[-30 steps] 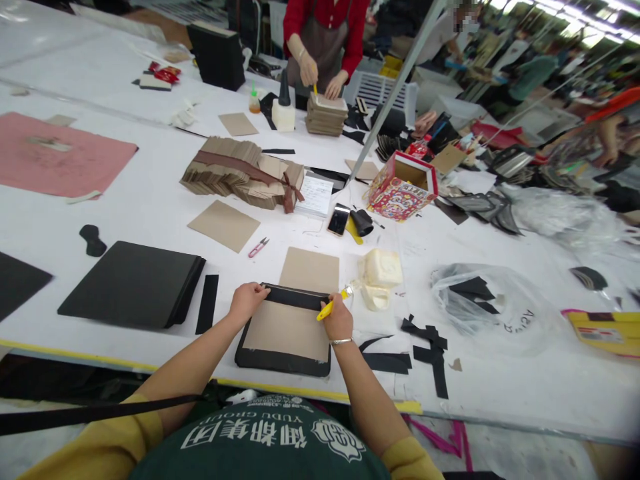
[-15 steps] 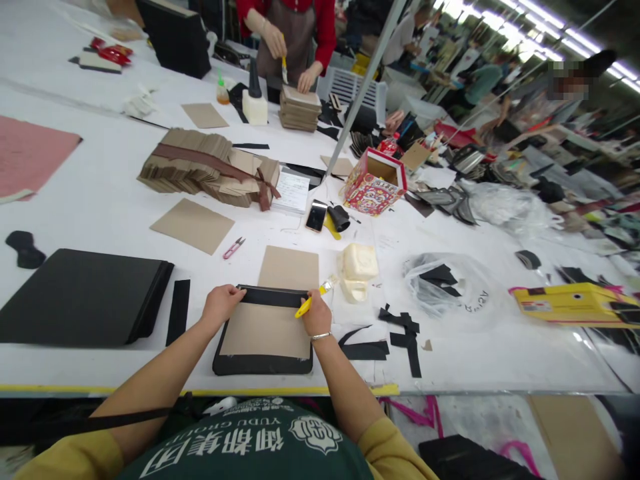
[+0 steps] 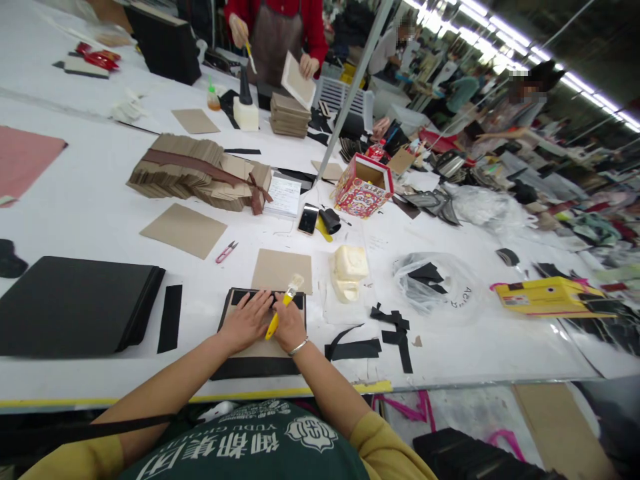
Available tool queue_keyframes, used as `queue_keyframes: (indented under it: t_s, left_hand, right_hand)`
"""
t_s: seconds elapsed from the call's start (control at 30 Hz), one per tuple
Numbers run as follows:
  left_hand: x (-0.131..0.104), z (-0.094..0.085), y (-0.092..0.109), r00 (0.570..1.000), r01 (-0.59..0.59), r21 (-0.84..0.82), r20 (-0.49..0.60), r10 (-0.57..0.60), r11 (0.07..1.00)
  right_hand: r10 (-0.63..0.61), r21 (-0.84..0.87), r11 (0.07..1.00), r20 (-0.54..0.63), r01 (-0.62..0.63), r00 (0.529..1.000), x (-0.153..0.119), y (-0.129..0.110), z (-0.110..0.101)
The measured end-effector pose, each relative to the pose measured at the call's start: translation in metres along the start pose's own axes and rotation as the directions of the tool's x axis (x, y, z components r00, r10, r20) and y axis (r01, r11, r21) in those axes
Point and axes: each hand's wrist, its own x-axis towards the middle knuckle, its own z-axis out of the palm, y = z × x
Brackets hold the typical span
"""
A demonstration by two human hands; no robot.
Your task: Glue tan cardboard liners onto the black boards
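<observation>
Indoors, under strip lights [image 3: 493, 25]: cluttered white table [image 3: 450, 353], right grip [image 3: 291, 325] around yellow brush [image 3: 287, 297], left grip [image 3: 245, 324] open.

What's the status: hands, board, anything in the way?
Left hand flat on black-edged board; right hand on it too, gripping yellow brush. Cardboard sheet at board's far edge, pink snips beyond, leftward.

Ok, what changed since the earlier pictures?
The left hand moved rightward and the right hand leftward, from the far corners of the panel to side by side. The red-sleeved person now holds up a board. The right hand still holds the yellow brush.
</observation>
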Motion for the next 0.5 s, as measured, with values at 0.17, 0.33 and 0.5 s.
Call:
queue_keyframes:
  t_s: [0.17,0.33,0.5]
  left_hand:
    - [-0.014,0.012,-0.006,0.995,0.016,0.023,0.099,-0.019,1.000]
    - [-0.029,0.000,-0.013,0.981,0.159,0.084,0.099,-0.167,0.984]
    - [-0.060,-0.031,-0.042,0.920,0.388,0.134,0.000,-0.391,0.912]
  right_hand:
    - [0.009,-0.070,0.998,0.034,-0.007,0.999,-0.017,0.000,0.002]
    - [0.057,-0.168,0.984,0.033,-0.051,0.998,-0.030,0.014,-0.013]
    - [0.046,-0.176,0.982,-0.095,-0.062,0.994,-0.039,0.015,-0.026]
